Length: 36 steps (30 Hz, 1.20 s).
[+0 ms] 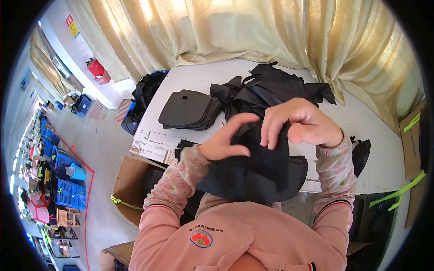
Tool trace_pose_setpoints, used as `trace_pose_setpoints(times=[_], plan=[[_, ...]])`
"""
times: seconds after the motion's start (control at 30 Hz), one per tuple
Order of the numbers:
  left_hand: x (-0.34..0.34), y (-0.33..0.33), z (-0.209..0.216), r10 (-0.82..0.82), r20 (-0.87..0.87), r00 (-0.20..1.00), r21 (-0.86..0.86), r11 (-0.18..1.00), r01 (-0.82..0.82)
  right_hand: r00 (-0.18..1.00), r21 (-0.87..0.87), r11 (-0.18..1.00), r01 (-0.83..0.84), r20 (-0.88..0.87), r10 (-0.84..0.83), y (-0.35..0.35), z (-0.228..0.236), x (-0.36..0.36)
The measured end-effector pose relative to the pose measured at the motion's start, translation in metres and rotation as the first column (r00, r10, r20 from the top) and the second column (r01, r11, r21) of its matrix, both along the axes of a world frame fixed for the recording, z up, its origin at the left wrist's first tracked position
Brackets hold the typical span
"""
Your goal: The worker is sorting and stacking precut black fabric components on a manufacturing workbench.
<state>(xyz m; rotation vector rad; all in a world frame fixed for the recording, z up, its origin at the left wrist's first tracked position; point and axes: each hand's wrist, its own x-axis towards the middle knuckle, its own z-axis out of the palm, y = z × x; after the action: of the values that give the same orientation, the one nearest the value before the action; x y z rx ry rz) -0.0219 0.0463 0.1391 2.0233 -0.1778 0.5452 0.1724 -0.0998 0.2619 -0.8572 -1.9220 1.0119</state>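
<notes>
My left hand (227, 139) is beside a dark black sheet (271, 169), its thumb and forefinger spread apart with nothing visible between them. Over the upper right part of that sheet hovers my right hand (298, 122), fingers bent downward and thumb held away from them. Whether its fingertips touch the sheet is hard to make out. More flat black pieces (296, 174) lie below, at the table's near edge and over my lap. Just beyond my left hand sits a neat stack of black cut panels (185, 108), the top one with a small square hole.
A heap of loose black pieces (275, 88) covers the far middle of the white table (149, 140). Cardboard boxes stand at the left (129, 180) and right (411, 144). A blue crate (131, 115) with black material is beyond the left edge. Curtains (235, 31) hang behind.
</notes>
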Motion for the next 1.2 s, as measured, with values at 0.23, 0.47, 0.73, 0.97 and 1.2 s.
trace_pose_setpoints(times=[0.23, 0.47, 0.73, 0.97, 1.2], plan=[[0.006, 0.003, -0.035, 0.308, -0.083, 0.948, 0.054, 0.951, -0.304, 0.998, -0.019, 0.997, -0.07, 0.006, 0.07, -0.037, 0.009, 0.007], [-0.085, 0.064, -0.068, 0.569, -0.14, 0.81, 0.305, 0.803, -0.512, 0.974, -0.207, 0.952, -0.226, -0.061, 0.218, -0.108, -0.026, 0.044], [-0.206, 0.094, -0.048, 0.488, -0.67, 0.559, 0.344, 0.872, -0.349, 0.928, -0.378, 0.859, -0.346, -0.275, 0.253, -0.153, -0.068, 0.053], [-0.195, 0.126, -0.061, 0.363, -0.89, 0.276, 0.342, 0.932, -0.124, 0.9, -0.564, 0.713, 0.417, 0.365, -0.238, -0.134, -0.145, 0.066], [-0.145, 0.147, -0.136, 0.431, -0.831, 0.352, 0.391, 0.902, -0.182, 0.613, -0.182, 0.674, 0.716, 0.625, -0.483, -0.117, -0.239, 0.078]])
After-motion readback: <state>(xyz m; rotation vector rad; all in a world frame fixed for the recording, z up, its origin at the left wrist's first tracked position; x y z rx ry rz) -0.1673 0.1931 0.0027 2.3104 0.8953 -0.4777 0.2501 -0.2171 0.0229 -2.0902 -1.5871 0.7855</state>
